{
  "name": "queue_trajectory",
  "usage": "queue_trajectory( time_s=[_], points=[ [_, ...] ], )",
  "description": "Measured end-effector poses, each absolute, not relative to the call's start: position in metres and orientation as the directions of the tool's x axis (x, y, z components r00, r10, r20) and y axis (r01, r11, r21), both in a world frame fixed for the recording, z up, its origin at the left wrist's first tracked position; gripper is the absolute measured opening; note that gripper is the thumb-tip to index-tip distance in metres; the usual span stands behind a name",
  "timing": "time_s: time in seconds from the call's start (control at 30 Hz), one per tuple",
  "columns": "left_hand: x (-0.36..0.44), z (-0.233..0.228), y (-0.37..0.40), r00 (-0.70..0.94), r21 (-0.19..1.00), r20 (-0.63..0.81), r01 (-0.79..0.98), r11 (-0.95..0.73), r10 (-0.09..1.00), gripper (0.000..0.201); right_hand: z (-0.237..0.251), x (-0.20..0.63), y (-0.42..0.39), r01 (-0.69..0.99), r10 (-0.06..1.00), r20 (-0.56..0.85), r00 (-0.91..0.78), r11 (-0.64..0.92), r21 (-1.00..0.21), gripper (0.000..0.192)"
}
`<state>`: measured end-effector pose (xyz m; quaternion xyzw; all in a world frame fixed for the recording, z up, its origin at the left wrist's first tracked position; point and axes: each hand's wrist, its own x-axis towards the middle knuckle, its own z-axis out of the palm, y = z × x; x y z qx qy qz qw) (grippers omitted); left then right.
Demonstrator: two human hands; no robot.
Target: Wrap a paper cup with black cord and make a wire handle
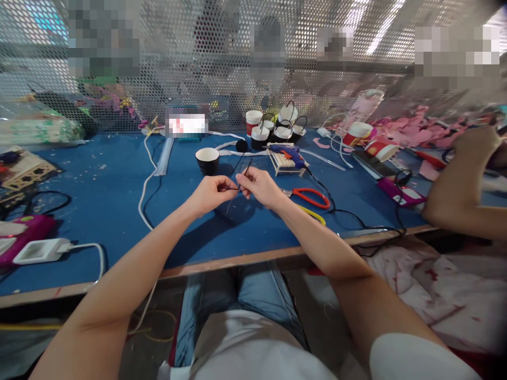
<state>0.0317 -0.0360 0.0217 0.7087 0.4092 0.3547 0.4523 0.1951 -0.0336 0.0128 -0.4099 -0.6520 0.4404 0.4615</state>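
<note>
Above the blue table, my left hand [212,194] and my right hand [259,187] are close together, fingertips nearly touching. Both are closed in a pinch on a thin black cord [250,164], whose end sticks up past my right fingers. Just beyond my left hand stands a small cup [207,164] with a white inside and a black outside. A round black piece [241,145] lies behind it, next to white strips. Beside my right wrist lie a red-handled cutting tool [312,198] and a yellow handle [315,215], partly hidden by my forearm.
A blue glue gun [291,154] rests on a small wooden rack. Behind it stand several cups [260,137], some with black loop handles. Power strips [402,192] and cables lie on both sides. A co-worker's arm [455,184] leans in at right. A perforated screen [229,63] closes the back.
</note>
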Motion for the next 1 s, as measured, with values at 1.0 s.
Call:
queue_trajectory(
  time_s=[1.0],
  points=[
    [0.027,0.027,-0.037,0.464,0.644,0.313,0.538,-0.544,0.829,0.019,0.011,0.195,-0.035,0.352,0.935,0.282,-0.213,0.343,-0.871,0.026]
  ],
)
